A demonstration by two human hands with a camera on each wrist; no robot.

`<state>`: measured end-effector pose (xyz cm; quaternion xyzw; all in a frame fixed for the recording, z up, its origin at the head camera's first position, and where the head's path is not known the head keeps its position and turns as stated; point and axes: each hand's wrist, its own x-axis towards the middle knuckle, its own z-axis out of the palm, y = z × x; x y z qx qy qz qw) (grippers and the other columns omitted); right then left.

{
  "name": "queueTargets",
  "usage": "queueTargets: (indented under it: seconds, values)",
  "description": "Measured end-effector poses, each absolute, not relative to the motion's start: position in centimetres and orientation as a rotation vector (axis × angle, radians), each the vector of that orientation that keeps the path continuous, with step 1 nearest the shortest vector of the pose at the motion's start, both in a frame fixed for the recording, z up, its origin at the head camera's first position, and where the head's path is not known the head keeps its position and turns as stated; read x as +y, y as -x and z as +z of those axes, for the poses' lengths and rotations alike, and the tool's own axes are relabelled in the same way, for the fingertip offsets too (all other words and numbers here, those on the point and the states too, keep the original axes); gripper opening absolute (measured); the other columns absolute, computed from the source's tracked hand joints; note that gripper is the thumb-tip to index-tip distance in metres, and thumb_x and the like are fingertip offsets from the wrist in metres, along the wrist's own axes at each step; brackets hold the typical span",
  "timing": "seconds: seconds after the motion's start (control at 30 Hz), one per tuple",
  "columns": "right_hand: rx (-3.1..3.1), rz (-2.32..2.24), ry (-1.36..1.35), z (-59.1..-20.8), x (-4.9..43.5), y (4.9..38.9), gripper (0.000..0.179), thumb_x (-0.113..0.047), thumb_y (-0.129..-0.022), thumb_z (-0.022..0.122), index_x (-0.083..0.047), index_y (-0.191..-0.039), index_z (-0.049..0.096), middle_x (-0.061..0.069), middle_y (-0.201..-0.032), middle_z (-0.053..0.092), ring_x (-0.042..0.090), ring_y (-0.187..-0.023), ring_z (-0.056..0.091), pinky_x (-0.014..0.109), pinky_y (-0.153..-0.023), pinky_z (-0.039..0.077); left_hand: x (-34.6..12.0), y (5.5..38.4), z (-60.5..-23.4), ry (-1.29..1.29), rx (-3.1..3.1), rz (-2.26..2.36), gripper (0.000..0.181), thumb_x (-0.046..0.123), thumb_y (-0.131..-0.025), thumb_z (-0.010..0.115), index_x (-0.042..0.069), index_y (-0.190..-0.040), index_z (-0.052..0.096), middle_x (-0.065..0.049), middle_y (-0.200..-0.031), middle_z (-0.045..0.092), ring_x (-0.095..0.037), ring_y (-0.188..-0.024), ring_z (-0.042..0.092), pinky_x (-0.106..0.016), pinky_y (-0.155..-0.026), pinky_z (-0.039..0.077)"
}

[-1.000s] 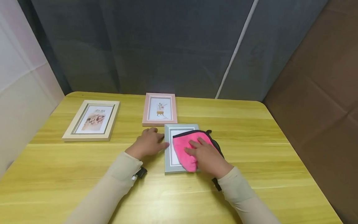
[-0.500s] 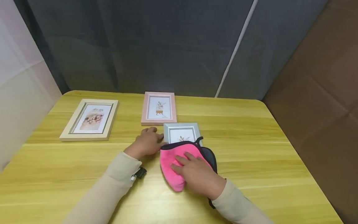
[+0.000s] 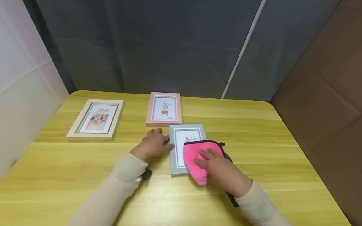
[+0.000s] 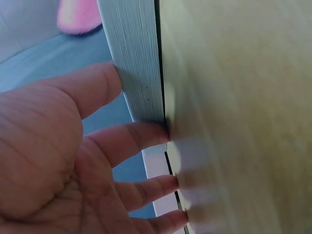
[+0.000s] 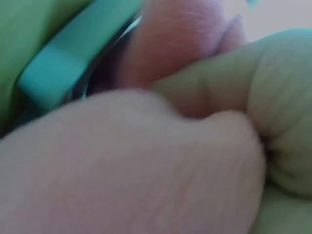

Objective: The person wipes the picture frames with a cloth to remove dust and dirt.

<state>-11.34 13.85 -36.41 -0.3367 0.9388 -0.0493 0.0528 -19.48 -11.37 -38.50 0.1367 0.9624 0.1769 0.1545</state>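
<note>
A blue-grey picture frame [image 3: 176,169] lies face up at the middle of the table. Its printed sheet is partly covered by a folded pink plush cloth [image 3: 195,157] with black edging and a grey reverse. My right hand [image 3: 226,172] holds this cloth down on the frame's lower right part, fingertips spread over the pink side. In the right wrist view the hand [image 5: 273,87] is seen blurred and close up. At the frame's left side, my left hand [image 3: 154,145] rests its thumb and index finger against the edge. Its fingers [image 4: 136,139] reach down along that side in the left wrist view.
Just behind the blue-grey frame lies a pink picture frame [image 3: 149,110] with a plant picture. Farther left is a cream frame [image 3: 118,119] with a flower print. The wooden table [image 3: 254,138] ends at a dark curtain [image 3: 169,47], with a brown panel [image 3: 325,110] on the right.
The right hand first drew the cloth down and left over the frame, then back up and right, baring the frame's left side again. The left hand stays at the frame's edge.
</note>
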Motion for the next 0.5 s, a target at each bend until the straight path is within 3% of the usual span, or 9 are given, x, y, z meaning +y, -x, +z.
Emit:
queueTargets:
  seconds: [0.2,0.33,0.5]
  values:
    - [2.758,-0.109,1.302,-37.3,11.2,10.6,0.068,0.007,-0.082,0.057,-0.024,-0.143,0.057,0.009,-0.150,0.047,0.041,-0.138,0.040,0.053,-0.105,0.040,-11.2,19.7,-38.7,-0.396,2.771,0.457,0.058,0.044,-0.099,0.057,0.004,-0.141,0.056,-0.030,-0.148,0.039,-0.054,-0.134,0.032,-0.067,-0.100,0.037]
    - [2.763,-0.009,1.173,-37.2,11.3,10.8,0.069,0.005,-0.081,0.062,-0.027,-0.142,0.058,0.004,-0.150,0.048,0.039,-0.139,0.039,0.056,-0.104,0.041,-11.3,19.8,-38.8,-0.387,2.761,0.481,0.060,0.045,-0.098,0.058,0.005,-0.143,0.054,-0.030,-0.150,0.036,-0.054,-0.136,0.029,-0.068,-0.101,0.035]
    - [2.844,0.104,0.943,-36.3,13.3,11.9,0.049,0.003,-0.082,0.067,-0.021,-0.124,0.072,0.006,-0.138,0.059,0.040,-0.134,0.043,0.060,-0.098,0.044,-11.3,19.8,-38.9,-0.357,2.731,0.523,0.061,0.044,-0.098,0.059,0.005,-0.144,0.051,-0.029,-0.154,0.031,-0.053,-0.139,0.024,-0.067,-0.106,0.030]
